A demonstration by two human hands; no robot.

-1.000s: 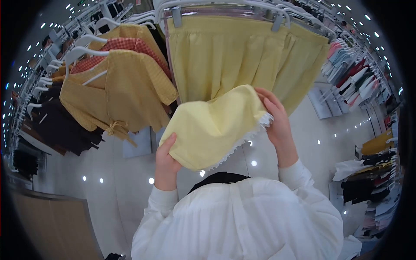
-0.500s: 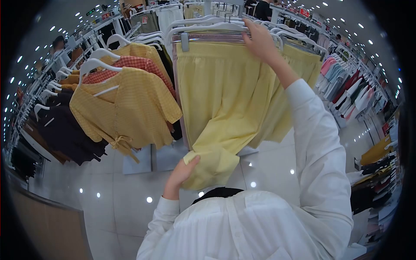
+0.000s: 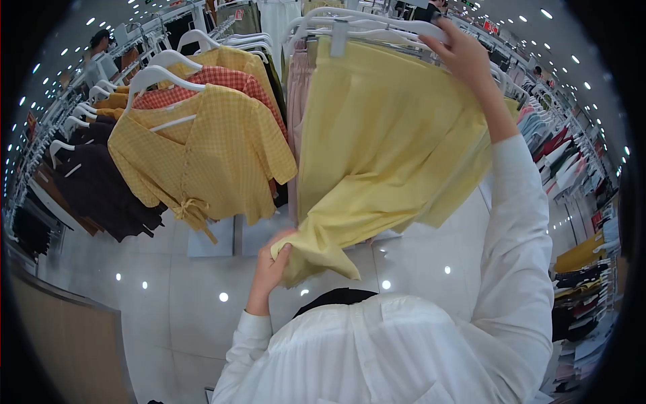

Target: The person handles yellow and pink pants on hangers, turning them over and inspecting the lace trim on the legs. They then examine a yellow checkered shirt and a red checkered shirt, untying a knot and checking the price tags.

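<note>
Pale yellow trousers [image 3: 383, 135] hang by clips from a white hanger [image 3: 377, 25] in front of me. My right hand [image 3: 464, 54] is closed around the right end of that hanger, its arm stretched forward. Down at the left, my left hand [image 3: 270, 266] pinches the bottom of one trouser leg between thumb and fingers. The cloth is drawn toward me and lies in slanting folds. Pink trousers [image 3: 297, 101] show just behind the yellow ones on the left. More yellow cloth hangs behind at the right, partly hidden.
Left of the trousers hangs a yellow checked blouse [image 3: 208, 148], with a red checked top [image 3: 235, 79] behind it. Dark tops [image 3: 87, 182] hang farther left. A wooden panel edge [image 3: 67, 330] stands at lower left. Clothes racks [image 3: 585, 262] line the right side.
My right hand has moved right and nearer, bringing the hanger and trousers away from the rack. The held leg is pulled tauter; my left hand has shifted slightly left.
</note>
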